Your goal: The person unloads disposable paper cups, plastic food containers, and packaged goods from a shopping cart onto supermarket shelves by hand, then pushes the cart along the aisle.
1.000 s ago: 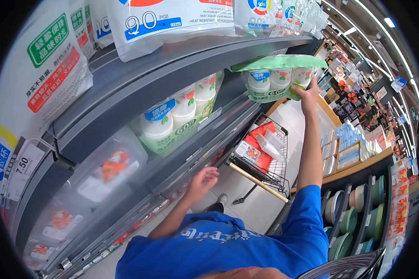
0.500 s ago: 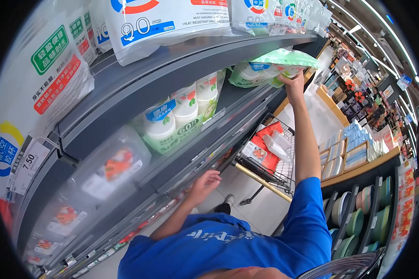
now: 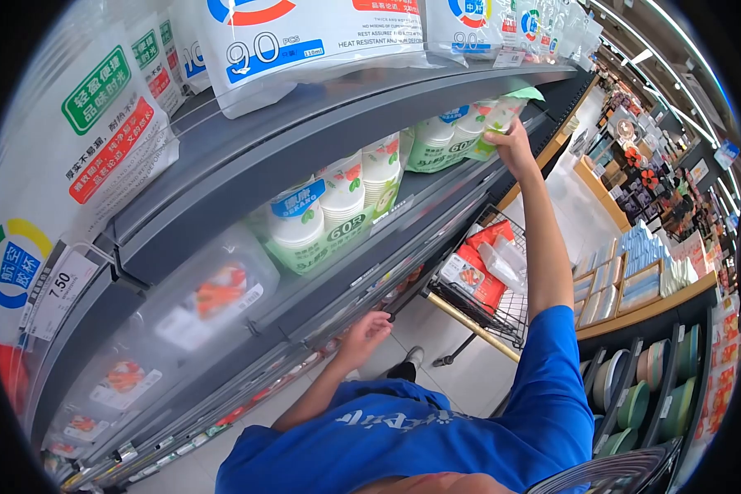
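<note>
My right hand (image 3: 514,148) grips the right end of a green-and-clear pack of paper cups (image 3: 445,138), which is at the shelf under the upper ledge. The pack stands upright and its top is partly hidden by the ledge. To its left on the same shelf is a matching pack of paper cups (image 3: 325,210) marked 60. My left hand (image 3: 365,339) hangs in front of the lower shelves, empty, with loosely bent fingers slightly apart.
Bags of plastic cups (image 3: 313,49) line the upper shelf. Clear-lidded containers (image 3: 214,288) sit at lower left. A shopping cart (image 3: 473,325) with a red package (image 3: 490,280) stands below my right arm. Bowls (image 3: 634,403) fill a rack at right.
My right hand has moved the pack of paper cups inward onto the shelf, turning it from tilted to upright. The fingers of my left hand have bent a little more.
</note>
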Tool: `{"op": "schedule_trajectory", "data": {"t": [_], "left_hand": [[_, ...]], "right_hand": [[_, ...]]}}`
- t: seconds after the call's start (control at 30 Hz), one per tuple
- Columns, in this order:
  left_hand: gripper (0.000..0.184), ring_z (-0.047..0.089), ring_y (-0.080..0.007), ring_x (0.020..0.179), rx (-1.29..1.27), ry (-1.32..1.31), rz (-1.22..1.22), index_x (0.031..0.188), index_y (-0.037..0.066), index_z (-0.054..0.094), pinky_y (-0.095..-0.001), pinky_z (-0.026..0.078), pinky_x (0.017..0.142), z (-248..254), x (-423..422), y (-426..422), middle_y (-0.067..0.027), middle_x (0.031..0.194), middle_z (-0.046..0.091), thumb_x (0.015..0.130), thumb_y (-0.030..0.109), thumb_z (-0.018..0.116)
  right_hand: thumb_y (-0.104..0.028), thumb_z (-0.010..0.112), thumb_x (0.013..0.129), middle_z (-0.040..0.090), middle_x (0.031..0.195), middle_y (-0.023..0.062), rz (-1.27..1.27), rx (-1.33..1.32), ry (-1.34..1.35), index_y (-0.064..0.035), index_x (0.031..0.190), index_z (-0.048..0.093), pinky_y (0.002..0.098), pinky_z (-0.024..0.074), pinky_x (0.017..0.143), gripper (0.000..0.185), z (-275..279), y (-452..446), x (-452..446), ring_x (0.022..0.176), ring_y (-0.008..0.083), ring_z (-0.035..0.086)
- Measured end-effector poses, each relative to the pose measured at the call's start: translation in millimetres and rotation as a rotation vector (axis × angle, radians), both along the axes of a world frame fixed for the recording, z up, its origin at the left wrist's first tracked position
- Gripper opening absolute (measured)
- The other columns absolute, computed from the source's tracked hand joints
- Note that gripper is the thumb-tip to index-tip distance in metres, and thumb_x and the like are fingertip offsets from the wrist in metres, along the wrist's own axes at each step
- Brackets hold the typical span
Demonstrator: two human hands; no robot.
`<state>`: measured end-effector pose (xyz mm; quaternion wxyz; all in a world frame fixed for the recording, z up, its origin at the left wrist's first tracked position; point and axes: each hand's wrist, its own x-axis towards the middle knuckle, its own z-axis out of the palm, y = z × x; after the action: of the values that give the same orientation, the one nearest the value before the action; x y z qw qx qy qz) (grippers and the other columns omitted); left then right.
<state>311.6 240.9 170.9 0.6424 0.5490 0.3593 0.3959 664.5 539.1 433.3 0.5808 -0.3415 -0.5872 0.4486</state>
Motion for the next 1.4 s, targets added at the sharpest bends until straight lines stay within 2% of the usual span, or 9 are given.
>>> {"op": "schedule_trajectory", "data": {"t": [0.23,0.47,0.6,0.73,0.87,0.93,1.0,1.17,1.4], "left_hand": [[0.034,0.062,-0.0143,0.103,0.023,0.062,-0.029,0.131,0.003,0.054,-0.0298,0.05,0.09,-13.6,6.5,6.0,-0.01,0.114,0.066,0.1,0.015,0.062],[0.034,0.063,-0.016,0.104,-0.032,0.097,-0.083,0.131,0.002,0.055,-0.0308,0.05,0.093,-25.6,10.7,4.6,-0.011,0.115,0.065,0.1,0.015,0.062],[0.034,0.063,-0.0163,0.104,-0.028,0.137,-0.105,0.131,0.002,0.055,-0.0314,0.05,0.093,-32.1,2.9,2.1,-0.0111,0.114,0.064,0.1,0.017,0.062],[0.034,0.063,-0.0167,0.102,-0.025,0.159,-0.026,0.13,0.002,0.056,-0.0315,0.05,0.092,-50.4,-13.2,-6.0,-0.0117,0.114,0.065,0.1,0.018,0.062],[0.037,0.066,-0.021,0.101,-0.072,0.221,0.034,0.126,0.002,0.06,-0.0349,0.053,0.09,-86.1,-40.7,-14.2,-0.0131,0.111,0.068,0.095,0.02,0.068],[0.036,0.065,-0.0194,0.102,-0.083,0.321,0.002,0.127,0.001,0.059,-0.0332,0.051,0.09,-88.8,-55.3,-18.1,-0.0128,0.11,0.067,0.097,0.021,0.066],[0.037,0.064,-0.0188,0.103,-0.082,0.371,-0.012,0.127,0.001,0.058,-0.0327,0.051,0.09,-100.3,-68.2,-23.2,-0.0127,0.11,0.067,0.098,0.022,0.065],[0.041,0.067,-0.025,0.103,-0.06,0.427,-0.127,0.126,0.001,0.059,-0.0369,0.053,0.09,-142.5,-72.7,-18.6,-0.0159,0.112,0.068,0.095,0.026,0.067],[0.044,0.069,-0.0251,0.095,0.06,0.433,-0.343,0.127,0.001,0.059,-0.0372,0.054,0.084,-81.8,-13.6,5.4,-0.0157,0.107,0.069,0.094,0.028,0.068]], "right_hand": [[0.003,0.072,0.076,0.058,0.127,0.017,-0.019,-0.048,-0.163,0.0057,0.141,0.038,0.0371,0.0456,0.103,0.073,-17.5,25.1,-38.7,0.117,0.0282,0.059],[-0.002,0.066,0.076,0.05,0.141,0.0277,-0.322,-0.017,-0.814,0.0052,0.149,0.029,0.0375,0.036,0.113,0.082,-33.4,3.8,-75.4,0.136,0.0377,0.047],[-0.007,0.065,0.084,0.05,0.142,0.026,-0.687,0.514,-0.882,0.0003,0.147,0.038,0.0406,0.036,0.113,0.069,-70.9,-18.6,-40.5,0.138,0.038,0.045],[-0.014,0.067,0.09,0.054,0.134,0.0275,-1.108,0.372,-0.637,0.0049,0.137,0.047,0.0434,0.0351,0.112,0.054,-158.1,-90.5,10.4,0.13,0.0408,0.048],[-0.03,0.069,0.091,0.05,0.138,0.0347,-1.246,-0.156,-1.233,0.0056,0.141,0.046,0.0512,0.0394,0.108,0.066,-370.9,-221.0,89.4,0.126,0.0465,0.05],[-0.041,0.056,0.099,0.06,0.132,0.0232,-1.006,-0.717,-1.403,-0.0004,0.135,0.056,0.0524,0.0414,0.104,0.054,-461.8,-325.5,100.4,0.122,0.0422,0.055],[-0.045,0.045,0.103,0.064,0.128,0.0193,-0.986,-0.507,-1.523,-0.008,0.125,0.065,0.0543,0.042,0.099,0.047,-436.7,-371.0,68.6,0.116,0.0394,0.06],[-0.051,0.039,0.103,0.072,0.103,0.0199,-0.797,-0.862,-1.321,-0.0099,0.106,0.074,0.0534,0.0397,0.099,0.055,-405.9,-368.3,75.0,0.102,0.038,0.066],[-0.06,0.043,0.097,0.075,0.092,0.0155,-0.788,-0.966,-1.244,-0.0116,0.097,0.078,0.0513,0.0368,0.103,0.06,-414.4,-366.6,65.9,0.096,0.0342,0.069]]}}
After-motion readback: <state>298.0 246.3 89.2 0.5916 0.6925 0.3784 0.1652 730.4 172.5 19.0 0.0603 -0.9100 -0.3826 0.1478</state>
